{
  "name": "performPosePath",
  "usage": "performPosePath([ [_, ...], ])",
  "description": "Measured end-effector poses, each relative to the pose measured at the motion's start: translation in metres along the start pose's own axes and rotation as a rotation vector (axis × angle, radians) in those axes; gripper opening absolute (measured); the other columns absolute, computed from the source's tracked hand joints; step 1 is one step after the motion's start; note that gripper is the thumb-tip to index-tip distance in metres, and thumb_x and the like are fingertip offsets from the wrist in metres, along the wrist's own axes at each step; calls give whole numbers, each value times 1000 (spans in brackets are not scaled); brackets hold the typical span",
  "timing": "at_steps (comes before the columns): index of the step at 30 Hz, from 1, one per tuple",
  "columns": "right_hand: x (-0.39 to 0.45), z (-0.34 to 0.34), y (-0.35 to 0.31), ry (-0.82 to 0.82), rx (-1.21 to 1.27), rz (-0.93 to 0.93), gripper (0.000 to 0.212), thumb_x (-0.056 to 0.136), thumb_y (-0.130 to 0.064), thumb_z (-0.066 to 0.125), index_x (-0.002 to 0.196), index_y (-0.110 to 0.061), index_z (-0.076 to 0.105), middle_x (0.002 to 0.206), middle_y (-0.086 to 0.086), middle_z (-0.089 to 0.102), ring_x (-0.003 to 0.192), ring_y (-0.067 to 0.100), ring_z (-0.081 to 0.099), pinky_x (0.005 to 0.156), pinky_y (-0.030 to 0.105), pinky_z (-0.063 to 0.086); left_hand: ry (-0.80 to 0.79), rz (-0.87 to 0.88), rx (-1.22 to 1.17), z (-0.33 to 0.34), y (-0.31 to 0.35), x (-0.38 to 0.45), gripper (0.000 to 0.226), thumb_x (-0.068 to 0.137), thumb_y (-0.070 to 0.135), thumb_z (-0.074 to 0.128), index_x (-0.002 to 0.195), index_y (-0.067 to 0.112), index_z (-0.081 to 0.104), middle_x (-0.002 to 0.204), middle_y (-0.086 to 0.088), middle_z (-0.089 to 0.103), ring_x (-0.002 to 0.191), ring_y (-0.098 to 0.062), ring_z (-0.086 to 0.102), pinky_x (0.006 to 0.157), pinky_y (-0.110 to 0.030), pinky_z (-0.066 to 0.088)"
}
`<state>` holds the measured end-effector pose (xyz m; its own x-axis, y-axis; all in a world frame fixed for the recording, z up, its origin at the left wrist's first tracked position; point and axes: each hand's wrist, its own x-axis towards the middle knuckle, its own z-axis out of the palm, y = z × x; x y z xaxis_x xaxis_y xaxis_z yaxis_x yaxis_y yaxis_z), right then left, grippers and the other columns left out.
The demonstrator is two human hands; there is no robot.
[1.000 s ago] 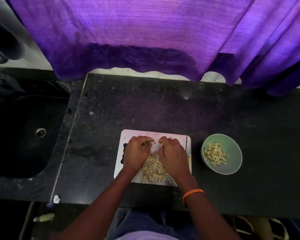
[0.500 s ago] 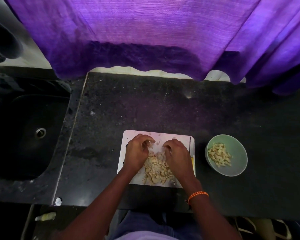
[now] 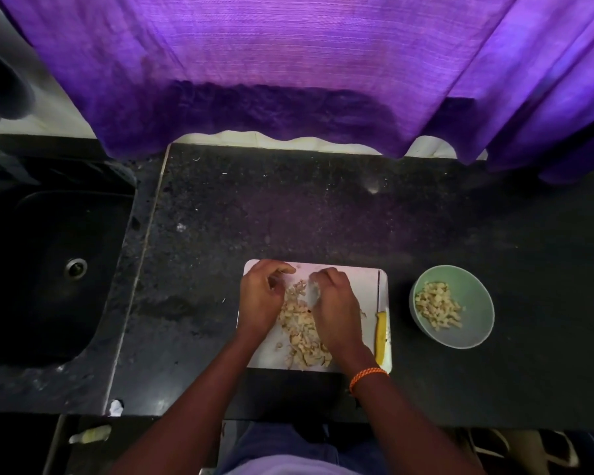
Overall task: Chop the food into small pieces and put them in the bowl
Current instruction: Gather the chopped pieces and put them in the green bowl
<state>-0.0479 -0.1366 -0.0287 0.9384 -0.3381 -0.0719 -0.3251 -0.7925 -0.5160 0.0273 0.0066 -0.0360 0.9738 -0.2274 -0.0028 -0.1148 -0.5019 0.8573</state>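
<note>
White plastic, the cutting board [image 3: 357, 286] sits low and centre in the frame on the dark stone bench [image 3: 288, 217], and on it I bracket a heap of pale chopped food [image 3: 300, 332] with both hands. My left hand [image 3: 259, 299] lies along the heap's left edge and my right hand [image 3: 336, 310] along its right edge, placed so, I judge, to rake the loose bits into one mound that can be lifted in a single scoop. The fingers of both hands are curled inward toward the gap at the heap's upper end; something pale shows at the right fingers [image 3: 318, 279], but whether either hand is pinching a piece or merely nudging, I cannot tell. The heap runs between my palms and down toward the board's lower edge, touching both hands. The yellow-handled knife [image 3: 381, 332] lies set down along the board's right edge, just beside my right wrist, out of the way while bare hands do the gathering. The green bowl [image 3: 474, 303] stands to the right of the board, apart from it, already holding a share of the pieces [image 3: 438, 306]; the transfer looks partly done, with this mound left to move.
</note>
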Motion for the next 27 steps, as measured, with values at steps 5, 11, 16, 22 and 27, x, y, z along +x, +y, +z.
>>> performPosePath([
  [5, 21, 8, -8, -47, 4, -60, 54, 89, 2, 63, 141, -12, 56, 140, 2, 51, 130, 18, 47, 100, 32, 53, -14, -52, -26, -6, -4, 1, 46, 75, -19, 71, 94, 21, 80, 97, 16, 70, 84, -8, 72, 74, -23, 59],
  [11, 24, 7, -14, -105, 72, -169, 31, 88, -1, 63, 117, -10, 69, 116, 2, 61, 105, 19, 58, 82, 35, 56, -97, -108, -142, -10, -8, -2, 47, 74, -14, 81, 90, 30, 76, 99, 7, 67, 82, -16, 73, 73, -27, 58],
  [16, 25, 18, -18, -131, 48, -240, 46, 87, 4, 57, 128, -15, 63, 124, -4, 52, 116, 15, 49, 85, 33, 54, -26, -166, -221, -11, -10, -2, 39, 87, -19, 63, 93, 17, 78, 92, 0, 77, 88, -21, 76, 83, -41, 64],
  [22, 5, 24, -19, -182, 10, -343, 46, 92, -9, 57, 137, -20, 56, 137, -5, 48, 129, 15, 44, 98, 27, 48, 101, -180, -171, -10, -12, -4, 48, 80, -24, 49, 91, 13, 77, 89, 0, 77, 86, -17, 74, 82, -33, 62],
  [27, -7, 33, -22, -186, -36, -525, 31, 100, -22, 55, 130, -15, 60, 129, -1, 55, 118, 16, 49, 100, 29, 44, 118, -203, -126, -5, -11, -6, 45, 84, -20, 50, 91, 14, 78, 91, 5, 77, 88, -14, 73, 84, -32, 60],
])
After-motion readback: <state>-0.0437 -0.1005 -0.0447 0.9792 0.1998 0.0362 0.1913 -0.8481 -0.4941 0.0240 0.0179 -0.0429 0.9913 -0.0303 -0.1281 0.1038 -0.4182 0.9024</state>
